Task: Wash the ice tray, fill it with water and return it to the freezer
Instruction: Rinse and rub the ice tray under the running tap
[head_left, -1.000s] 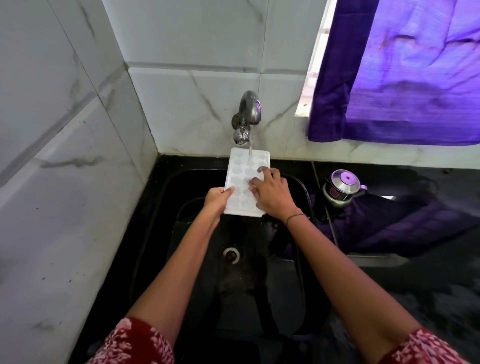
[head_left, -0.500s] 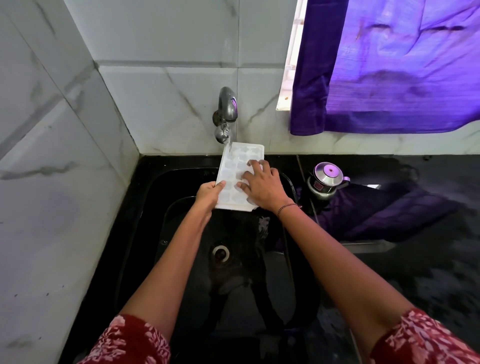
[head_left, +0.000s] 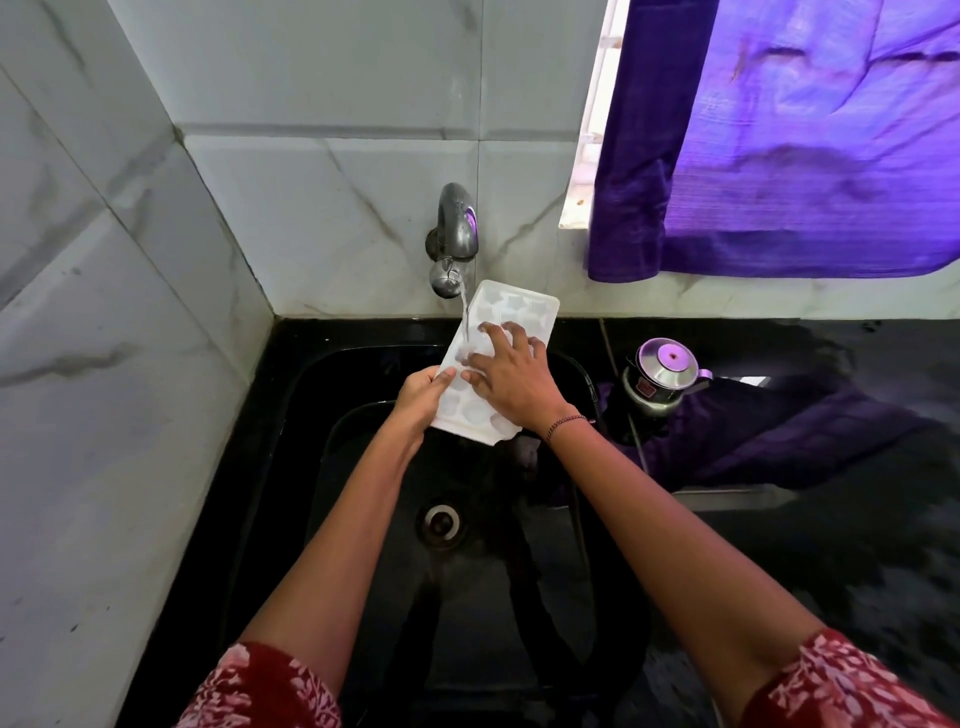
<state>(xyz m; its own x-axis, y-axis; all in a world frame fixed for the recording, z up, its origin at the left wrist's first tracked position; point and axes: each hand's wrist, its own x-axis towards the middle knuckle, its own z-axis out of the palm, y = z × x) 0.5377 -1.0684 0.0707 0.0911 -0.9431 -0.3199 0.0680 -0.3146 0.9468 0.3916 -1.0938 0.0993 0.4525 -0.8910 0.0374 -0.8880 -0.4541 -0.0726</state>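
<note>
Centrally: ice tray (head_left: 519, 307) under running tap (head_left: 457, 228). Left hand (head_left: 422, 397) grips its edge; right hand (head_left: 511, 382), fingers spread, presses it.

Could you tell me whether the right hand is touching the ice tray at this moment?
Touching. The head view shows the right hand resting on the ice tray, its fingers spread across the compartments.
</note>
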